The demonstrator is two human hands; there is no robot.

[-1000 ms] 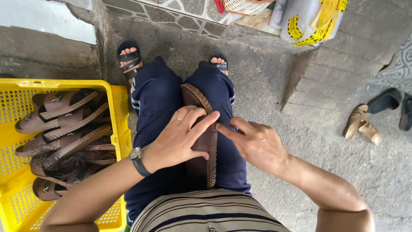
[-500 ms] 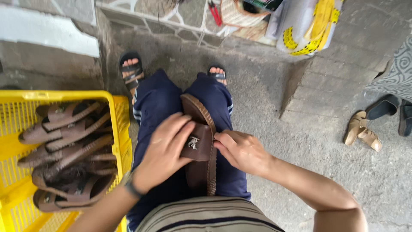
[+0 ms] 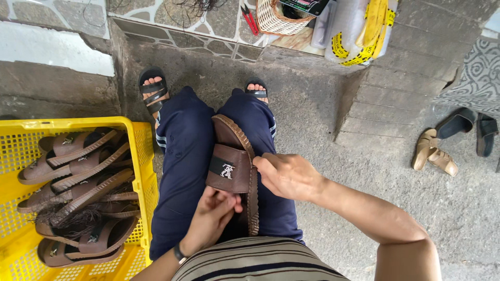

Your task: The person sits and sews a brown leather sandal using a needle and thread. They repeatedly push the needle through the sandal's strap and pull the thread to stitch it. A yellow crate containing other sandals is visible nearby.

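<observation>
Since 0.5 s ago: left hand (image 3: 211, 216) dropped from sandal strap to heel end. Yellow crate (image 3: 140, 156) of brown sandals at left. Left fingers curled under brown sandal (image 3: 233, 169) lying on lap; right hand (image 3: 289, 176) pinches its stitched right edge.

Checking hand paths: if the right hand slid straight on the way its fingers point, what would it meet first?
Likely the brown strap of the sandal on the lap; the right hand already touches its edge.
</observation>
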